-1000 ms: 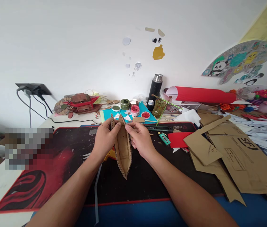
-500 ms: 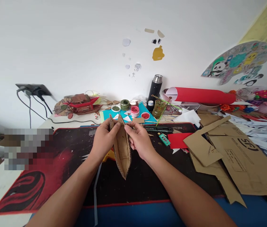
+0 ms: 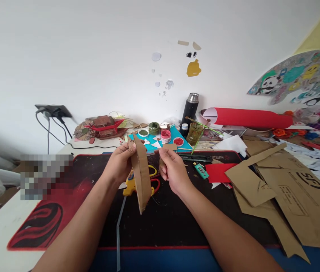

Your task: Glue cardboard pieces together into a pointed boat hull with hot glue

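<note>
My left hand grips the top end of a long, pointed cardboard boat-shaped piece, which hangs tilted above the black-and-red desk mat, its outer side turned toward me. My right hand hovers just to the right of the piece, fingers loosely curled, a small gap away and holding nothing. A yellow glue gun and yellow-and-red scissor handles lie on the mat right behind the piece.
Brown cardboard sheets pile up at the right, beside a red paper piece and a green lighter. Paint jars, a black flask, a red roll and a model boat line the wall.
My right hand has let go of the cardboard piece and drawn slightly right. My left hand has turned the piece from open side up to side-on, uncovering the scissors and glue gun.
</note>
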Tool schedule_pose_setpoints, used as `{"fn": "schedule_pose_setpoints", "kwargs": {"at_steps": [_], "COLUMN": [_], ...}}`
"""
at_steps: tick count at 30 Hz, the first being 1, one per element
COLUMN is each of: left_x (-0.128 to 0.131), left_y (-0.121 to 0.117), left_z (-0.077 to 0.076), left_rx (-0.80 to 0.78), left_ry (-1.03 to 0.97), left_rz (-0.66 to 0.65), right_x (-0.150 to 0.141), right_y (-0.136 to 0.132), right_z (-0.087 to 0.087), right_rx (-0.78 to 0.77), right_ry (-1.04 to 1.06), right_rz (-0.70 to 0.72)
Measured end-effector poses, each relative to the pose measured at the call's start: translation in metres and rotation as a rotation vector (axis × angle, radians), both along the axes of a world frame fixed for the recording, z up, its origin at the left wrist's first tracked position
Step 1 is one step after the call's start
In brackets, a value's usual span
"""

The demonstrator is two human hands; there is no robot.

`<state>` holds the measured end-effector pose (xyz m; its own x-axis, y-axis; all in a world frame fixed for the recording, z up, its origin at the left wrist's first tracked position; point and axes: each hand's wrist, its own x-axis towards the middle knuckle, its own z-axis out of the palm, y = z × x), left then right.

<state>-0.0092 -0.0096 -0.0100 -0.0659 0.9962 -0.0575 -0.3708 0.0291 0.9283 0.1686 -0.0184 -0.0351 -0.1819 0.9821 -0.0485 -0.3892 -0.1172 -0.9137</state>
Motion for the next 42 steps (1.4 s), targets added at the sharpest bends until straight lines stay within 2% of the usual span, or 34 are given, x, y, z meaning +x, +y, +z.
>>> {"fn": "schedule_pose_setpoints", "kwargs": {"at_steps": [3,6,12,18,21,26,29,36,42], "left_x": [0.000,0.000,-0.001,0.005,0.009,0.012,0.013,0.015,0.019], "left_y": [-0.001,-0.002,0.000,-0.004,-0.008,-0.008,-0.006,-0.007,-0.014], "left_z": [0.004,0.001,-0.010,-0.004,0.002,0.004,0.000,-0.010,-0.009], "left_rx": [-0.012,0.000,0.034,0.089,0.064,-0.090,-0.076,0.086,0.062], "left_ry": [-0.154,-0.232,-0.241,-0.248,-0.126,0.066,0.090,0.171,0.198], "left_rz": [-0.108,-0.226,-0.257,-0.319,-0.248,0.066,0.179,0.175,0.108], "right_x": [0.000,-0.001,-0.003,-0.004,-0.003,-0.001,0.001,0.001,-0.002], "right_y": [-0.001,-0.002,-0.004,-0.004,-0.004,-0.003,-0.002,-0.007,-0.008], "right_z": [0.000,0.000,0.001,0.000,0.000,0.002,0.004,0.005,-0.001], "right_rx": [0.005,0.000,-0.021,-0.022,-0.021,0.001,0.020,0.134,0.140], "right_ry": [-0.015,-0.048,-0.080,-0.091,-0.104,-0.091,-0.108,-0.210,-0.265], "right_rz": [0.024,0.053,0.087,0.097,0.085,0.039,0.049,0.162,0.125]}}
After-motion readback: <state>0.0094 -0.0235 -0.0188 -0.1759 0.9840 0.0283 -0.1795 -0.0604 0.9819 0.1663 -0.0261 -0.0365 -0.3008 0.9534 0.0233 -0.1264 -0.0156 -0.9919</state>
